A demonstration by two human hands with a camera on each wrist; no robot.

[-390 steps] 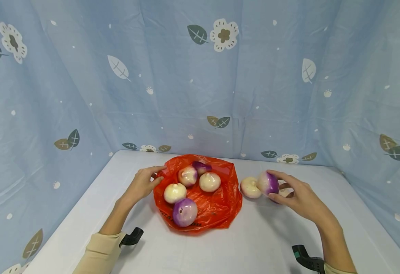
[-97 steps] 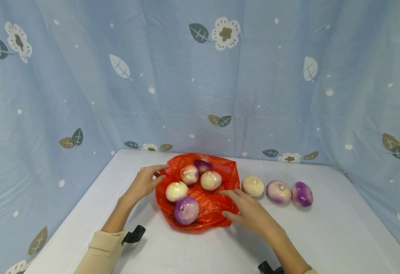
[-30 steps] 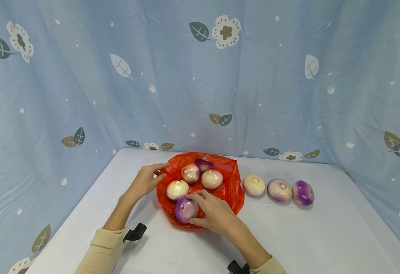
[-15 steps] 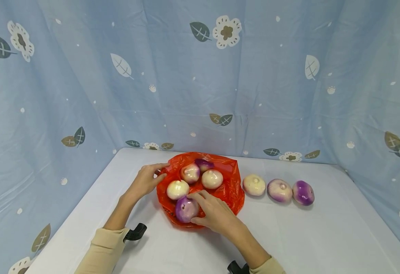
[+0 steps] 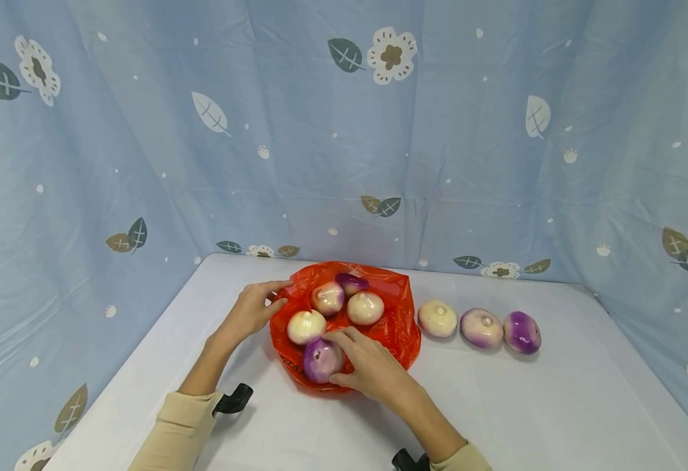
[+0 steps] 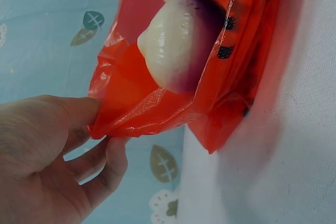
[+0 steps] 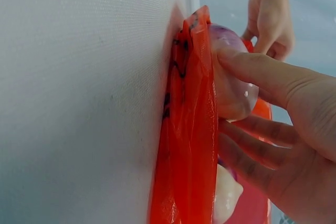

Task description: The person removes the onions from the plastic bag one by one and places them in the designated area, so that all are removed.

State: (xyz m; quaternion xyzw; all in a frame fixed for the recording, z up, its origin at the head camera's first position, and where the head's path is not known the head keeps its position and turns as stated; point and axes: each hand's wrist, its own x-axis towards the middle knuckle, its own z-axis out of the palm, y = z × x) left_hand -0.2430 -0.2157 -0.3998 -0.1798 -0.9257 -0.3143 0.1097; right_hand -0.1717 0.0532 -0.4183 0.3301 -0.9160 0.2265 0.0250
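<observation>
Head view: purple onion (image 5: 323,362) sits inside red bag (image 5: 399,333), at the near edge, just beside white onion (image 5: 307,327). It lies left of the palm of right hand (image 5: 373,369), between thumb on the near side and fingertips on the far side. Shape nearly round; no clear long axis. Left hand (image 5: 250,311) is farther from it, at the bag's left rim.

Left wrist view: thumb and fingers pinch the rim; white onion just beyond. Purple shape at the top, cut by the frame, is probably the same purple onion.

Right wrist view: thumb lies against purple onion, fingers curl along its opposite side, spread to its width, gripping it.
</observation>
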